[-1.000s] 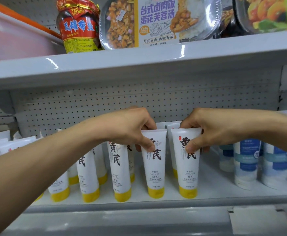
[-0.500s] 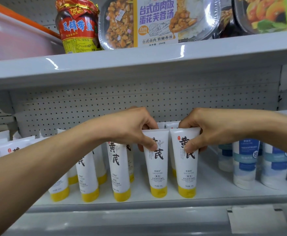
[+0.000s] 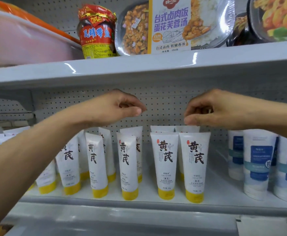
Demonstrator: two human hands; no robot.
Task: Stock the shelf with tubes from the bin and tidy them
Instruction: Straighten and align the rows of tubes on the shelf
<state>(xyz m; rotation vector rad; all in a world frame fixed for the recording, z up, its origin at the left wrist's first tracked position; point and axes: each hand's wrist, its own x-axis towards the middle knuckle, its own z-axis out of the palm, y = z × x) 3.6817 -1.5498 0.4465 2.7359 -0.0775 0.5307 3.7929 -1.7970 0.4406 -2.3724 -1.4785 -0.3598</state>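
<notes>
— Along the front edge of the lower shelf [image 3: 156,206] your yellow-capped tubes [image 3: 165,164] stand cap down in a row, with more behind them. Your left hand [image 3: 120,108] and right hand [image 3: 212,109] hover above, fingers loosely curled, gripping nothing.

— Mind the two rightmost ones: they stand touching. I'd judge a knock to one as you come down would tip both. Those further left lean, so the row could topple like dominoes.

— Your right thumb hangs just above the back tubes [image 3: 187,129]; drop it carelessly and you'll shove them against the pegboard [image 3: 165,103].

— Blue-labelled tubes [image 3: 258,164] crowd the right end, so there's no room to slide that way. Overhead, the upper shelf [image 3: 156,65] with its jar [image 3: 96,33] and meal tray [image 3: 170,26] limits your lift.

— That pink tub [image 3: 20,41] at its left end may be your bin; I cannot tell.
</notes>
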